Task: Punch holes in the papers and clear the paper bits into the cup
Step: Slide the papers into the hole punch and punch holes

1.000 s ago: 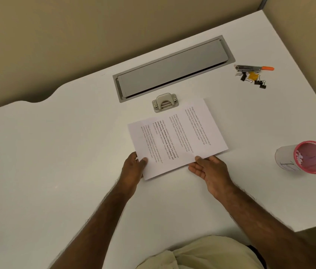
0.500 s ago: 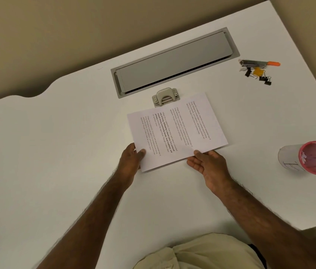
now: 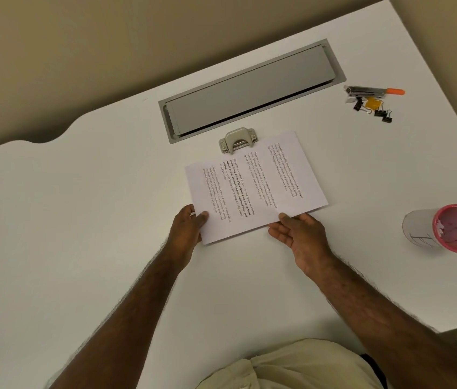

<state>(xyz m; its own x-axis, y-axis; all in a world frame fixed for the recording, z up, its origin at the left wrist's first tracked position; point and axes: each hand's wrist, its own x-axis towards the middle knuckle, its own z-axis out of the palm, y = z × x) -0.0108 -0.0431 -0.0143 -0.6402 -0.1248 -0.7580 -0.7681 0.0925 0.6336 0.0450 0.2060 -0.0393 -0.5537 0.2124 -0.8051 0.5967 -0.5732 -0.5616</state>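
Papers (image 3: 255, 186) mid-desk, far edge at or just into the hole punch (image 3: 238, 140), can't tell which. Left hand (image 3: 186, 228) and right hand (image 3: 297, 234) each pinch the near edge. No holes seen; bits not cleared. Cup (image 3: 446, 228) near right edge. White desk (image 3: 81, 220), beige walls.

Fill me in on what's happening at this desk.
A person is feeding a printed sheet into a metal hole punch. The left hand and right hand each pinch the sheet's near edge, and its far edge sits at the punch's mouth. The pink-rimmed paper cup waits to the right.
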